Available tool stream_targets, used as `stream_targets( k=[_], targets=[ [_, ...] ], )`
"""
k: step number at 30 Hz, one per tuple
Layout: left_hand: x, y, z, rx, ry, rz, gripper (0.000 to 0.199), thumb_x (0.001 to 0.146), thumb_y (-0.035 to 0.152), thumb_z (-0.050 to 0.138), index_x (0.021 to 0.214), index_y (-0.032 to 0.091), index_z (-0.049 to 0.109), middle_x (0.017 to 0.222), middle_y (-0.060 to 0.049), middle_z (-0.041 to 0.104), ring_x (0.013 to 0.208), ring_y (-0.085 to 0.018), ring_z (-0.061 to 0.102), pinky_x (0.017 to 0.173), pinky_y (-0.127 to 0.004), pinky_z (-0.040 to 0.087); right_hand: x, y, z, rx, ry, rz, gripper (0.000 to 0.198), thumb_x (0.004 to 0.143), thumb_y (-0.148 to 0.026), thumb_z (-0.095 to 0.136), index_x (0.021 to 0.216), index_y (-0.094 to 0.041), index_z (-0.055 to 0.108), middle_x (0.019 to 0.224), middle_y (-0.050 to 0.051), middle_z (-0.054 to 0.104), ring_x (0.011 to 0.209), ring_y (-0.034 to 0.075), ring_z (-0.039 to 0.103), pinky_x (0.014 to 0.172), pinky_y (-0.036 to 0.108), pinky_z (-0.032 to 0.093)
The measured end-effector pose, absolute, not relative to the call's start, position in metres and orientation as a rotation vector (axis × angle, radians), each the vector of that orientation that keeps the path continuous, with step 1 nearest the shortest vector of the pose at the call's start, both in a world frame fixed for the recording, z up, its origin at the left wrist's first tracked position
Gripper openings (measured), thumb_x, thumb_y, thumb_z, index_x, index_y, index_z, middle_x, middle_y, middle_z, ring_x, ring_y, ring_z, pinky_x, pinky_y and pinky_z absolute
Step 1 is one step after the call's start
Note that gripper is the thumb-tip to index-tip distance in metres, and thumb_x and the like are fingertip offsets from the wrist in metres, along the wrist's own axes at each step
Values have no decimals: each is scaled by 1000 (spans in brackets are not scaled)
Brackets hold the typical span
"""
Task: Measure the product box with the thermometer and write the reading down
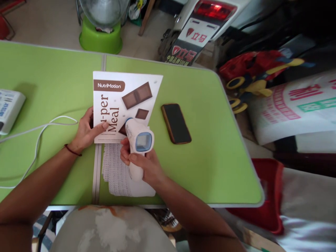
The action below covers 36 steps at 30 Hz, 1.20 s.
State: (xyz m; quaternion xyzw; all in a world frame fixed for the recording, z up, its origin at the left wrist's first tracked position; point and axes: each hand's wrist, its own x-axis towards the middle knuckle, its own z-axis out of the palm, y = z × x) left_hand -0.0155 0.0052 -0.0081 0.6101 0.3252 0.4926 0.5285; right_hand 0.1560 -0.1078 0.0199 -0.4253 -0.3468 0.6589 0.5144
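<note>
Right hand [147, 164] clasps the thermometer [139, 143] (over the packet [123, 101]); left hand [88, 131] pins the packet.

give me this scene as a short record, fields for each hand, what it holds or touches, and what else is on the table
left hand: rests on the left edge of the NutriMotion packet, fingers on its face
right hand: grips the handle of a white infrared thermometer, screen facing up
under the packet: white mesh sheet
table: green
also on table: dark phone right of the packet, white cable at left
</note>
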Motion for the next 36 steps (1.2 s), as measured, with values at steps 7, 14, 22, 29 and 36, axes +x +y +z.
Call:
stream_targets(
  k=[7, 14, 22, 29, 36],
  targets=[
    [-15, 5, -5, 1457, 770, 1160, 50, 77, 50, 79, 109, 16, 61, 106, -10, 70, 90, -25, 66, 75, -34, 57, 156, -109, 21, -1015, -789, 1593, 42, 64, -53, 84, 79, -18, 64, 62, -1, 56, 53, 10, 42, 50, 26, 32],
    [-16, 6, -4, 1478, 776, 1153, 52, 77, 52, 78, 110, 15, 62, 106, -11, 70, 91, -27, 66, 75, -36, 57, 155, -108, 22, -1017, -781, 1601, 39, 65, -50, 83, 78, -18, 64, 62, -1, 57, 53, 10, 44, 50, 25, 34],
    [-15, 5, -4, 1459, 799, 1153, 53, 76, 56, 79, 108, 17, 62, 105, -11, 69, 92, -28, 66, 77, -37, 57, 155, -108, 25, -1071, -767, 1596, 45, 60, -55, 84, 80, -19, 65, 60, -1, 58, 52, 11, 44, 49, 26, 36],
    [-15, 6, -4, 1456, 778, 1149, 54, 75, 57, 80, 108, 17, 62, 105, -10, 69, 92, -28, 66, 76, -37, 57, 154, -110, 18, -1000, -863, 1577, 36, 72, -51, 79, 73, -19, 62, 63, 0, 58, 55, 11, 46, 53, 28, 39],
    [-16, 5, -5, 1460, 780, 1141, 53, 76, 56, 79, 108, 17, 62, 108, -10, 68, 95, -29, 66, 78, -38, 56, 155, -111, 16, -1012, -845, 1577, 40, 68, -54, 81, 79, -18, 65, 63, 0, 58, 54, 11, 46, 52, 27, 38]
  ],
)
